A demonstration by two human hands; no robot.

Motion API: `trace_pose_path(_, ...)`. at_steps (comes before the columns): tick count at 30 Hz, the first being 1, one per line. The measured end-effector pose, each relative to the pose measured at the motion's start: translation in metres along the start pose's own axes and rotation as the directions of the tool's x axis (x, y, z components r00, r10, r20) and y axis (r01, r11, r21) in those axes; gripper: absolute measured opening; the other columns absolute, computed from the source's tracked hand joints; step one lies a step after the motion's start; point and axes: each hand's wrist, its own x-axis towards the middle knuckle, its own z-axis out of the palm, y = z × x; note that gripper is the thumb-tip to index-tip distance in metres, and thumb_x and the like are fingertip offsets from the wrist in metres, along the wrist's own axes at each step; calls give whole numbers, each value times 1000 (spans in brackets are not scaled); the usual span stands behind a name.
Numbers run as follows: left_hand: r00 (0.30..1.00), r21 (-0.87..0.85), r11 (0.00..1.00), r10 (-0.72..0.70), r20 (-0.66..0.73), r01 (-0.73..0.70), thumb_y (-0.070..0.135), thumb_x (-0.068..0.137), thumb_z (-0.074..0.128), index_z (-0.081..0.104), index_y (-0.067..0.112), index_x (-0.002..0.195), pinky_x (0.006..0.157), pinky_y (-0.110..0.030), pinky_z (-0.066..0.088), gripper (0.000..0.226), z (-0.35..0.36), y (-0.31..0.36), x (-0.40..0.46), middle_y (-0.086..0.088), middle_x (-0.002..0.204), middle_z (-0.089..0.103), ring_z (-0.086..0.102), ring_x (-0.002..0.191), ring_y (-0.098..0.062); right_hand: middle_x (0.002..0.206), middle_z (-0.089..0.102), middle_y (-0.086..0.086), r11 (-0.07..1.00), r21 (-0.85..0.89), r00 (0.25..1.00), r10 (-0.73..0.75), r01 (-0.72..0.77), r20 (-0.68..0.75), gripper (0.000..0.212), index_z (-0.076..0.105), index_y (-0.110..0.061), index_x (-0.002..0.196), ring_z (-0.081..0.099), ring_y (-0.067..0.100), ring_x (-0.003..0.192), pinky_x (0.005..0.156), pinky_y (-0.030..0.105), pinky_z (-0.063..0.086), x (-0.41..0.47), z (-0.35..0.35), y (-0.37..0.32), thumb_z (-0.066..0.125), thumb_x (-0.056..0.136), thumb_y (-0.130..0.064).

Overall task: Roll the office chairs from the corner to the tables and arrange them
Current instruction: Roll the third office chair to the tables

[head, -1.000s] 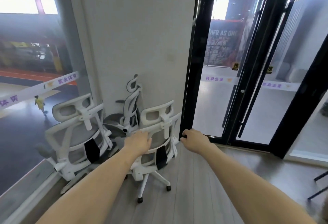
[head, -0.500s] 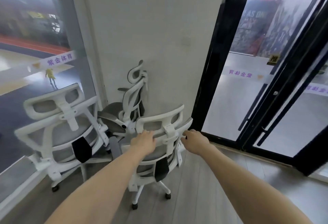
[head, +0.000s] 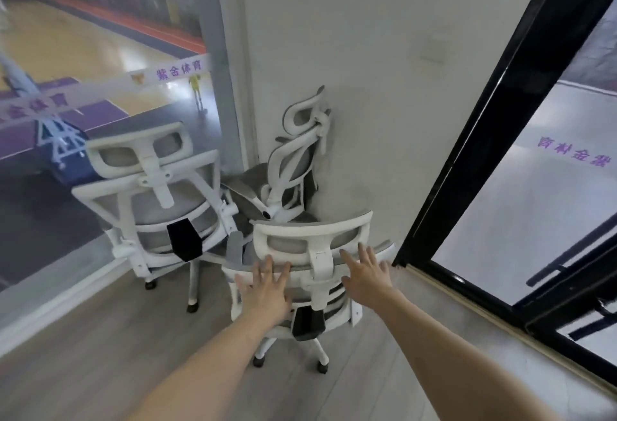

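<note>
Head view, looking down into the corner: both your bare forearms reach forward from the bottom of the frame to the nearest white-framed office chair with grey mesh back (head: pixel 312 255), just below centre. Your left hand (head: pixel 267 290) lies flat, fingers straight and spread, on the left side of its backrest frame, below the headrest. Your right hand (head: pixel 365 275) is likewise released, fingers straight and pointing up at the right side of the headrest bar; whether they quite touch it is hard to tell. Neither hand grasps anything. You have three chairs in all. A second white mesh chair (head: pixel 160 200) stands at centre left, its back to you, close against the glass wall (head: pixel 66 86). A third white chair (head: pixel 293 167) sits behind the nearest one, turned sideways and tucked against the white wall (head: pixel 350 53), so the front chair blocks it. At the right edge runs a black door frame (head: pixel 484 126). All castors rest on grey wood-look flooring (head: pixel 100 337).
</note>
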Motion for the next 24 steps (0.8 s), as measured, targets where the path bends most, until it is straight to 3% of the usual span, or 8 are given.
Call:
trace_pose_path(5, 991, -30, 995, -91, 98, 95, 60, 102, 38, -20, 51, 157, 112, -82, -2, 81, 2, 9, 9, -1, 165, -37, -28, 155, -30, 170, -27, 8, 993, -16, 992, -115, 116, 49, 71, -18, -42, 161, -26, 30, 156, 126, 59, -7, 24, 25, 30, 30, 109, -42)
trace_pose_path(14, 970, -41, 975, -211, 122, 217, 56, 101, 44, -14, 52, 158, 116, -79, 4, 82, 0, 41, 22, 1, 166, -36, -26, 156, -26, 169, -27, 9, 983, 31, 983, -180, 178, 47, 72, -14, -41, 162, -27, 28, 155, 127, 52, -9, 47, 18, 54, 30, 105, -46)
trace_pose_path(24, 951, -79, 950, -293, 94, 301, 53, 98, 46, -10, 49, 160, 115, -77, 11, 84, 29, 44, -41, 1, 168, -30, -21, 157, -25, 167, -32, 9, 959, 3, 957, -284, 284, 51, 75, -16, -41, 162, -31, 29, 154, 127, 49, -12, 3, 42, 50, 29, 104, -56)
